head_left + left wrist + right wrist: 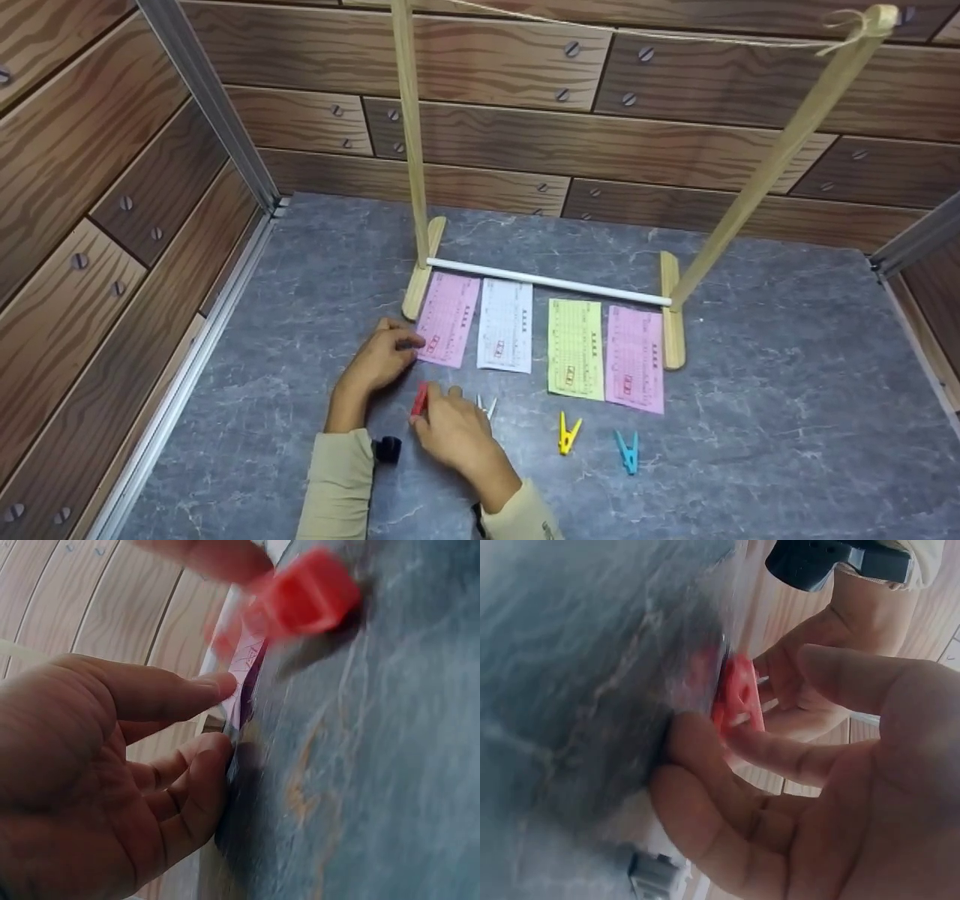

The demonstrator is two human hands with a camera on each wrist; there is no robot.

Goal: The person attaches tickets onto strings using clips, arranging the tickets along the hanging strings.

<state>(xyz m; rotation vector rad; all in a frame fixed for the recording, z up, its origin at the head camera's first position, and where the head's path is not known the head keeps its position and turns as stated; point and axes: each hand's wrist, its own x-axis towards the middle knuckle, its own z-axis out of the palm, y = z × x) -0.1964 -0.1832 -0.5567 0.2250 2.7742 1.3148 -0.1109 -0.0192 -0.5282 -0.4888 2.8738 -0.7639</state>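
My left hand point(381, 358) is at the lower left corner of a pink printed slip point(448, 319). In the left wrist view its thumb tip touches the slip's slightly raised edge; the other fingers are bent loosely, apart from the thumb. My right hand point(455, 429) is beside a red clothespin point(419, 401). In the right wrist view a fingertip touches the clothespin point(741, 694), while the thumb stands away from it. A white clothespin point(487, 407) is partly hidden behind the right hand. Farther right lie a yellow clothespin point(568, 433) and a blue clothespin point(628, 451).
A wooden stand point(411, 150) has two uprights, a string point(675, 35) tied between their tops and a white bar point(547, 281) low down. Along the bar lie a white slip point(505, 322), a yellow slip point(575, 349) and another pink slip point(635, 356). Wood-patterned panels enclose the grey tabletop point(787, 420).
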